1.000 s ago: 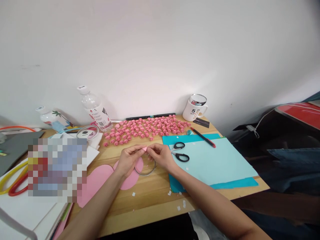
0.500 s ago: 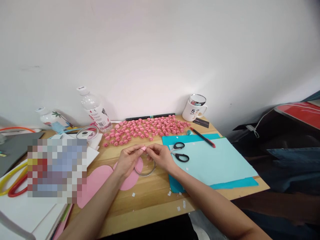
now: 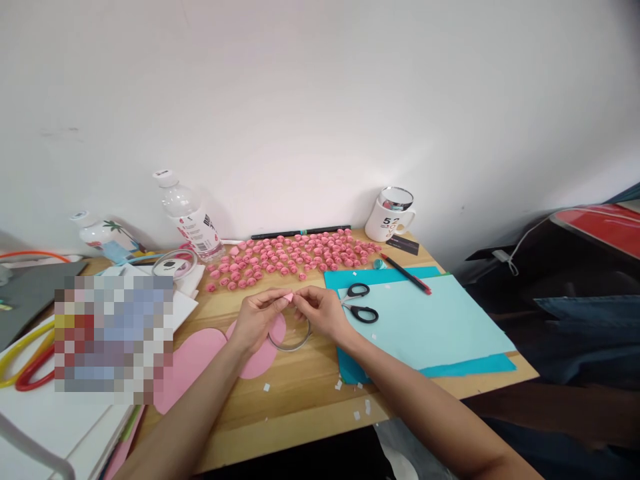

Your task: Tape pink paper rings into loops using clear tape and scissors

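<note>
Near the front edge of the desk lie a few white scraps. Beyond them, two round-edged pink sheets rest flat, partly covered by the person's left arm, and a thin grey ring, perhaps a roll of tape, lies just beside the sheets and below the hands.

Over the middle of the desk, the left hand and the right hand meet at the fingertips. Each grip pinches a small pink piece between thumb and fingers; most of it is hidden, so its exact shape is hard to tell. To the right, black-handled scissors lie on a pale blue sheet, which rests over a darker blue one.

Farther back, a wide cluster of pink paper rolls covers the desk, with a black pen behind it, a bottle to the left and a mug to the right.

The rolls in the cluster look finished; the piece in the fingers seems unfinished, and pink sheets remain. Little differs from half a second ago: both hands stay in place, and only the pinched piece shows at a slightly changed angle.
</note>
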The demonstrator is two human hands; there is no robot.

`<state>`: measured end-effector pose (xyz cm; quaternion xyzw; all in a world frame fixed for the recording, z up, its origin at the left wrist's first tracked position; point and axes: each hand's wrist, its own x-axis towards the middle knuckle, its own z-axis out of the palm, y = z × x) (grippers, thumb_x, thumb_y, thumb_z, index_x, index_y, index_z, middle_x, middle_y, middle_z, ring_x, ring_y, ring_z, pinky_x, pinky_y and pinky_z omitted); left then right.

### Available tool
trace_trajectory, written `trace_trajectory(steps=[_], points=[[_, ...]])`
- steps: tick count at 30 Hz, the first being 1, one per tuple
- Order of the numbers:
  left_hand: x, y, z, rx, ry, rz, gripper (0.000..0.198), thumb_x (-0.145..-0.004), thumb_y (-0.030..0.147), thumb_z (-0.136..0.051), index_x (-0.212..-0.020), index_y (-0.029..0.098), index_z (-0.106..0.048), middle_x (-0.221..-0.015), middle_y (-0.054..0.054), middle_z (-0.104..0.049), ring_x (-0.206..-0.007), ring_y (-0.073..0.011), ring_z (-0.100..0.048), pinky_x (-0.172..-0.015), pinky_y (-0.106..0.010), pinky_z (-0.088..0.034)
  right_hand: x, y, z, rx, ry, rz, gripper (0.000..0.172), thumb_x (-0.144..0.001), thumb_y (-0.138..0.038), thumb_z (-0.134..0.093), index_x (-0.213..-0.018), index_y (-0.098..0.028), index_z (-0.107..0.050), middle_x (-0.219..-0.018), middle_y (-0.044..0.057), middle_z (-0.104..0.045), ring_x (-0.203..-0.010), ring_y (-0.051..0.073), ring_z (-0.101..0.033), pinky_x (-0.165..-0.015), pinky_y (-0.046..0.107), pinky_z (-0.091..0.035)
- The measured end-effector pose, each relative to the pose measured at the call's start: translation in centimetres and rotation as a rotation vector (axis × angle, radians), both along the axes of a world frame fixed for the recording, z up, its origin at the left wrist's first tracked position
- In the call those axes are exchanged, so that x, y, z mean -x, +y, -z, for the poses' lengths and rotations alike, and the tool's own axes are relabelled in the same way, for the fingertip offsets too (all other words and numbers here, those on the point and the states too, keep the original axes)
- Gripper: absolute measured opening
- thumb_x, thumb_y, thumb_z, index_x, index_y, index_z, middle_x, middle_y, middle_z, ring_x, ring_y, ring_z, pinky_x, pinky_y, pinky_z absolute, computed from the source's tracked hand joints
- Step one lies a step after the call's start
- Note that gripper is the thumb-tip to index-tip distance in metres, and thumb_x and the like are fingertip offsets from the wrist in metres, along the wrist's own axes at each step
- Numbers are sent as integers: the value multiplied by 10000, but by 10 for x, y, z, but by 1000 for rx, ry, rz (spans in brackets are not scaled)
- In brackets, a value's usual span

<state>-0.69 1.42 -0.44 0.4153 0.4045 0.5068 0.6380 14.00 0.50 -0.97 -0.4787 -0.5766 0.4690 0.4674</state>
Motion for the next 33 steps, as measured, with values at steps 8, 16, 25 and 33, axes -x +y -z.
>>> trace_trajectory(steps=[8,16,25,33], points=[[2,2,1,69,-91,12,191,-578,183,-782,-763,158,-744,-813,-50,-727,-786,-141,-627,-790,-254,-463,0,0,-4,2,25,-23,258,-793,-390,-550,-751,-149,-629,-558,5,-604,-496,109,-554,-517,221,-456],[1,1,-4,105,-120,24,200,-564,196,-792,-752,149,-744,-782,-57,-728,-764,-144,-628,-760,-256,-472,-1,-2,-5,6,46,-41,248,-804,-377,-531,-750,-153,-621,-555,4,-604,-495,111,-560,-527,226,-460],[1,1,-1,48,-68,9,183,-554,197,-794,-729,175,-745,-783,-37,-726,-754,-139,-628,-773,-264,-475,0,-2,-5,-5,-13,-1,258,-793,-383,-540,-703,-150,-607,-540,8,-602,-492,115,-552,-505,220,-447],[-2,-2,-4,49,5,-15,204,-543,195,-794,-737,160,-743,-807,-60,-729,-799,-178,-641,-829,-308,-472,1,-2,-1,-47,-132,44,226,-824,-306,-470,-705,-166,-602,-543,5,-610,-512,125,-565,-514,228,-454]])
